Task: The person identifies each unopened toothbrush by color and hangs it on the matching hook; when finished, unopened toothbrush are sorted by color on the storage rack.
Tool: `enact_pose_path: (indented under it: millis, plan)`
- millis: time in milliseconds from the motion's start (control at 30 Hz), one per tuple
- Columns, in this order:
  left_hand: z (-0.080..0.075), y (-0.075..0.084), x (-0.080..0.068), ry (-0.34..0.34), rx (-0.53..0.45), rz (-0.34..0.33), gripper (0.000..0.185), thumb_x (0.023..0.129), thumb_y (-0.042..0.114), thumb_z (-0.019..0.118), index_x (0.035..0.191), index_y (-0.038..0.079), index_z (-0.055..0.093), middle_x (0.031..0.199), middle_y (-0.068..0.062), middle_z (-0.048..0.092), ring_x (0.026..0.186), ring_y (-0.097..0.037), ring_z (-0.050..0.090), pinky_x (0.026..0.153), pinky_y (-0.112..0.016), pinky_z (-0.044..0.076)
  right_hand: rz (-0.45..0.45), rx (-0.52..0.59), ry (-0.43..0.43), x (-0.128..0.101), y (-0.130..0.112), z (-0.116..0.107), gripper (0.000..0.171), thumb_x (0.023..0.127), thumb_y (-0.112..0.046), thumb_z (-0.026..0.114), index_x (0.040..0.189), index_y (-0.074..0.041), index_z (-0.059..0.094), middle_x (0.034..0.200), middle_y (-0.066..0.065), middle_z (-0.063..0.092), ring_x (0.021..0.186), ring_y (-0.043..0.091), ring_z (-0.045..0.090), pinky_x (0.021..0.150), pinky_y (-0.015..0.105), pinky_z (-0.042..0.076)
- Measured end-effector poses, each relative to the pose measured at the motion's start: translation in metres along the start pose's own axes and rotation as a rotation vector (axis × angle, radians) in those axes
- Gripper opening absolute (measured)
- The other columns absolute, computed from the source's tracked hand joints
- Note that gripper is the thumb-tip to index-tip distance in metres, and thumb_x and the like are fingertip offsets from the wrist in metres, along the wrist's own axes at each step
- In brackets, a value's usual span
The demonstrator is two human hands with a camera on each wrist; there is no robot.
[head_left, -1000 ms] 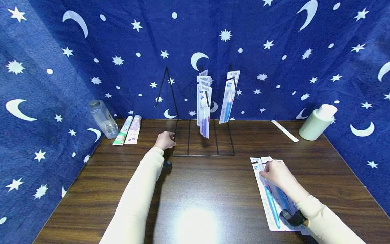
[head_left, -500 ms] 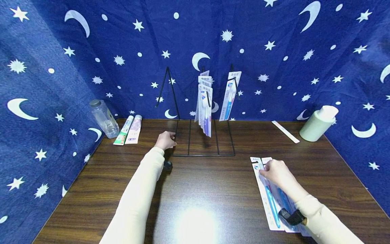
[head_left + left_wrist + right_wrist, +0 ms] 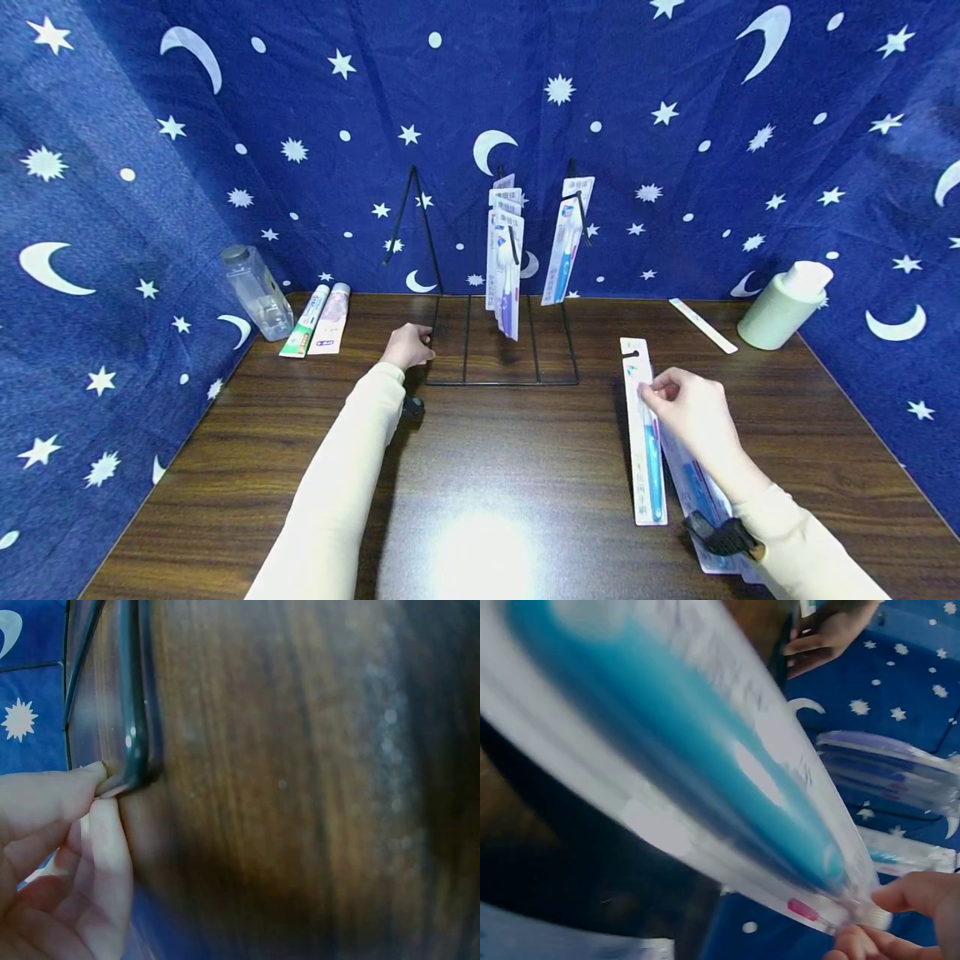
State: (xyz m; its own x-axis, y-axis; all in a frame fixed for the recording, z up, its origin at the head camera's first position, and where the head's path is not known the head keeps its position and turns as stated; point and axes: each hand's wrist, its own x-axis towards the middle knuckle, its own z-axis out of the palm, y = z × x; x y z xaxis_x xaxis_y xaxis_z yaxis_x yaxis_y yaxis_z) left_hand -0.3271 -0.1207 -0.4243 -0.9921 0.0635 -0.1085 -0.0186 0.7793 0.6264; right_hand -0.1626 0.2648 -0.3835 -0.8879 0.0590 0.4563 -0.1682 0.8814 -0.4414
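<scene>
A: What does the toothbrush pack (image 3: 644, 433) look like?

B: It is a long, narrow white card with a clear cover. Inside there is a toothbrush with a blue handle. The top of the card has a small hanging hole.

A: Where is it, and which way does it point?

B: It is over the right part of the wooden table (image 3: 487, 467), in front of the person. Its long axis goes away from the person, with the hole end far and the handle end near. The right hand (image 3: 686, 408) pinches it near the upper part with thumb and fingers curled on the card. I cannot tell if the near end touches the table.

A: And the other hand?

B: The left hand (image 3: 407, 344) grips the front left corner of the black wire rack (image 3: 501, 367). In the left wrist view the fingertips (image 3: 97, 776) pinch the wire. Several more packs hang on the rack.

A: What is hard to see?

B: More packs (image 3: 697, 492) lie under the right forearm, partly covered. The right wrist view is blurred, so the printing is not readable.
</scene>
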Motion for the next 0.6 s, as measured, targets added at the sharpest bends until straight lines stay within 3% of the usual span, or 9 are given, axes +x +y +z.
enact_pose_path:
  millis: [267, 400, 600]
  plan:
    - [0.000, -0.001, 0.001, -0.008, -0.005, -0.010, 0.054, 0.074, -0.002, 0.067, 0.128, -0.001, 0.058, 0.107, -0.013, 0.067, 0.060, -0.006, 0.061, 0.069, -0.021, 0.055, -0.045, 0.109, 0.259, 0.008, -0.026, -0.014, 0.010, 0.075, -0.012, 0.072, 0.071, -0.004, 0.068, 0.058, 0.004, 0.064, 0.052, -0.011, 0.043, 0.049, 0.007, 0.035]
    - [0.000, -0.001, 0.001, -0.006, -0.002, -0.009, 0.054, 0.074, -0.002, 0.067, 0.128, -0.001, 0.058, 0.107, -0.012, 0.067, 0.061, -0.007, 0.062, 0.070, -0.022, 0.054, -0.026, 0.179, 0.316, 0.017, -0.039, -0.015, 0.010, 0.076, -0.011, 0.073, 0.074, -0.002, 0.068, 0.062, 0.008, 0.066, 0.054, -0.019, 0.042, 0.052, 0.001, 0.035]
    - [0.001, -0.001, 0.001, 0.003, -0.006, -0.012, 0.054, 0.074, -0.002, 0.067, 0.127, -0.001, 0.058, 0.106, -0.012, 0.067, 0.060, -0.006, 0.061, 0.070, -0.022, 0.054, -0.059, 0.290, 0.378, 0.034, -0.062, -0.010, 0.013, 0.078, -0.011, 0.073, 0.077, 0.001, 0.069, 0.065, 0.011, 0.067, 0.057, -0.018, 0.046, 0.054, 0.001, 0.038]
